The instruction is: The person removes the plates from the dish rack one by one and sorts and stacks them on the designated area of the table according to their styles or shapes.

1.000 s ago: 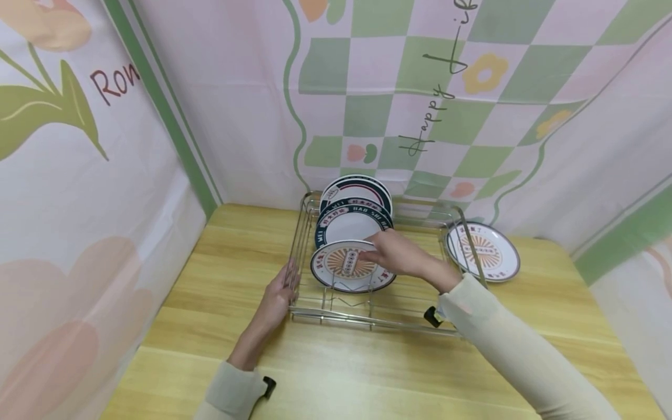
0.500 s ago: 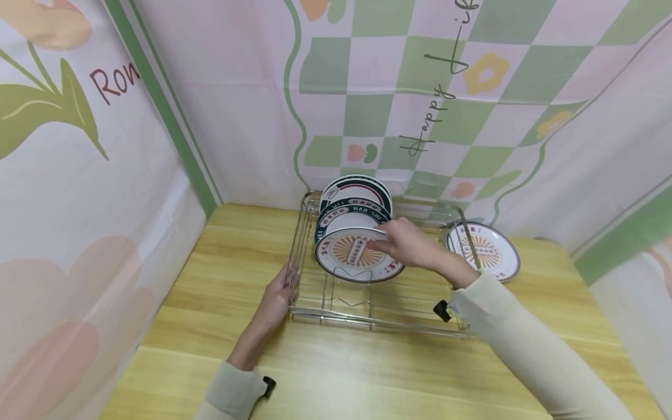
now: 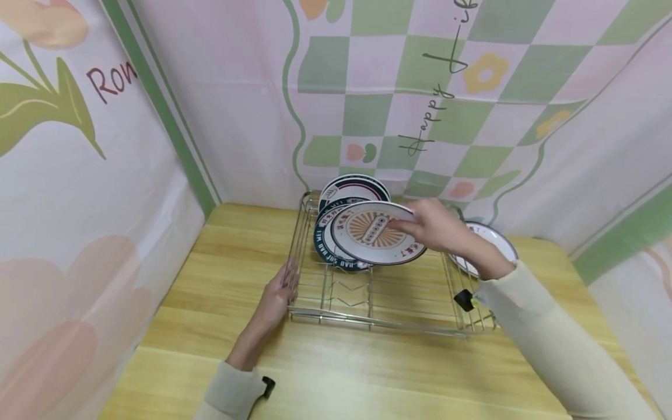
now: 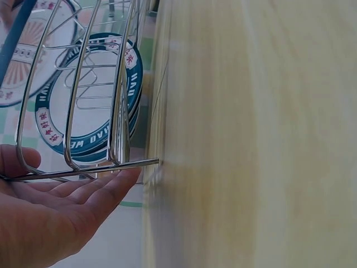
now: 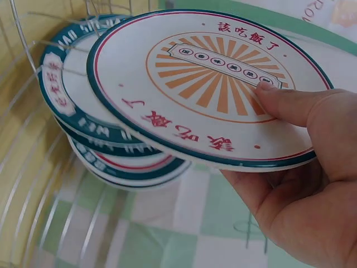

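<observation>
My right hand (image 3: 438,226) pinches a white plate (image 5: 184,117) with an orange sunburst and red lettering, thumb on its face and fingers beneath. This plate is tilted above the wire dish rack (image 3: 341,318), partly in front of a green-rimmed plate (image 4: 50,125). More dark-rimmed plates (image 3: 359,184) lean in a row at the rack's back left. My left hand (image 3: 275,297) holds the rack's left side; in the left wrist view its thumb and fingers lie on either side of a chrome wire.
Another sunburst plate (image 3: 493,242) lies behind the rack's right end, partly hidden by my right arm. The wooden table (image 3: 336,373) extends in front of the rack. A patterned cloth (image 3: 252,116) hangs right behind the rack.
My right hand has lifted the sunburst plate up and to the right, away from the front of the row, uncovering the rack's wire dividers. My left hand stays on the rack.
</observation>
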